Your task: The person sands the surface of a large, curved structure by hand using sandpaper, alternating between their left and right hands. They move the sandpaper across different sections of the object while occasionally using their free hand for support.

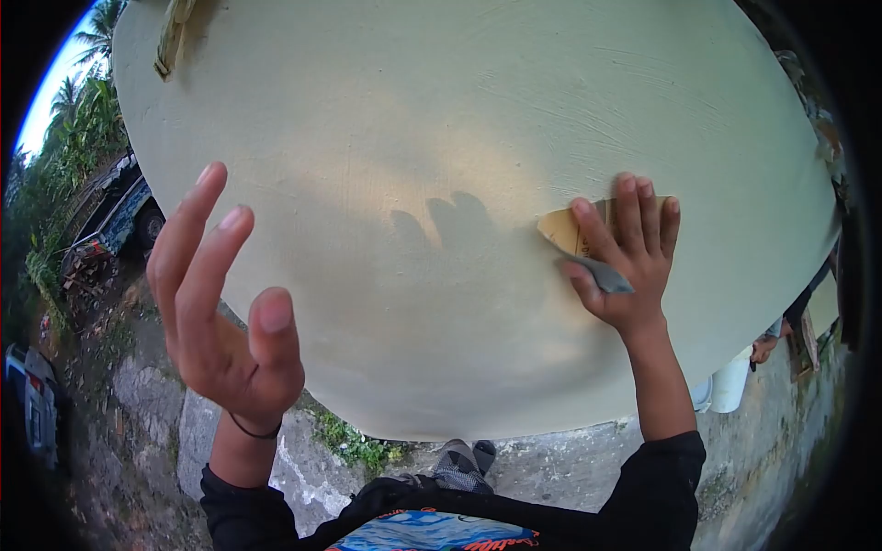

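A large, pale, rounded panel with a smooth painted-looking face fills most of the view. My right hand lies on it at the right, pressing down a folded sheet of sandpaper. The sheet has a tan printed back, and its grey edge curls up between thumb and palm. Fine scratches and ridges mark the panel above that hand. Off to the left, my left hand is raised in front of the panel, fingers apart and holding nothing. Finger-shaped shadows fall on the middle of the panel.
A dry, fibrous strip hangs at the panel's upper left. Beyond the left edge stand a truck and a parked car. At right, another person's hand shows near a white bucket. Weeds grow below the panel.
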A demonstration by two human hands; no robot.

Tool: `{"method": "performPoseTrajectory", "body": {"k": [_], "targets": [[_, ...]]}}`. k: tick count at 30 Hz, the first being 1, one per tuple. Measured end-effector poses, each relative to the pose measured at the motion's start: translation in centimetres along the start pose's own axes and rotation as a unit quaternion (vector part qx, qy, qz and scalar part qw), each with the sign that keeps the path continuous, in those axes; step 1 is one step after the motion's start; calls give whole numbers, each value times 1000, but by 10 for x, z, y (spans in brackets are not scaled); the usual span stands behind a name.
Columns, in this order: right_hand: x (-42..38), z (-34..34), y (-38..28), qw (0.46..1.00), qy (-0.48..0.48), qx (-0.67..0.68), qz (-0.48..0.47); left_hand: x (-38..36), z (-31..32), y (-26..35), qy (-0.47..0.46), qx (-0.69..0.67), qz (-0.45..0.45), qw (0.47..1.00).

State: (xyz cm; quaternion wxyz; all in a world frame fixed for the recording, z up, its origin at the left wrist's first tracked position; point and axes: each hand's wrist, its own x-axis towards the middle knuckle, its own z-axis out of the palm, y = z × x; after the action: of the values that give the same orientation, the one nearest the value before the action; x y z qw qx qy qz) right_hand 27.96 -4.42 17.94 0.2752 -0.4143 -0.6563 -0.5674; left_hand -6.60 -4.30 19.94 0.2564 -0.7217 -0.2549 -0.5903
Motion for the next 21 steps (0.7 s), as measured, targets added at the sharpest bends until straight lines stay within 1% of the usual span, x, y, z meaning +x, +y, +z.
{"method": "performPoseTrajectory", "body": {"k": [1, 3, 4, 6, 7, 8, 9, 11, 13, 14, 15, 17, 19, 20, 21], "targets": [[16, -10, 15, 998, 9, 27, 50, -9, 28, -16, 41, 48, 8, 998], [49, -6, 47, 982, 121, 70, 126, -36, 76, -38, 19, 67, -43, 997], [62, -3, 52, 982, 122, 67, 128, -54, 99, -49, 40, 109, -33, 993], [85, 4, 46, 965, 186, 24, 183, -57, 103, -49, 44, 119, -23, 992], [92, 9, 26, 974, 171, 4, 146, -58, 105, -49, 50, 131, -18, 990], [92, 1, -10, 990, 26, -43, 130, -59, 104, -51, 46, 139, -14, 989], [80, 2, -37, 998, -33, -15, 54, -60, 103, -49, 41, 139, -17, 989], [59, 5, -41, 997, -56, -26, -49, -58, 103, -50, 45, 138, -11, 989], [69, -10, -17, 999, -34, 10, 31, -58, 104, -50, 51, 137, -13, 989], [75, -8, 7, 996, 55, 36, 57, -59, 104, -50, 55, 133, -16, 989], [81, 0, 38, 986, 149, 38, 58, -59, 105, -51, 55, 136, -22, 989], [91, -4, 41, 974, 154, 85, 140, -59, 104, -52, 65, 130, -9, 989], [103, 0, 21, 984, 153, 12, 89, -58, 105, -51, 63, 132, -11, 989], [102, -3, -16, 994, 47, -25, 91, -58, 106, -52, 70, 125, -20, 990], [93, -5, -45, 999, -16, 2, 48, -59, 106, -52, 76, 119, -29, 990]]}}
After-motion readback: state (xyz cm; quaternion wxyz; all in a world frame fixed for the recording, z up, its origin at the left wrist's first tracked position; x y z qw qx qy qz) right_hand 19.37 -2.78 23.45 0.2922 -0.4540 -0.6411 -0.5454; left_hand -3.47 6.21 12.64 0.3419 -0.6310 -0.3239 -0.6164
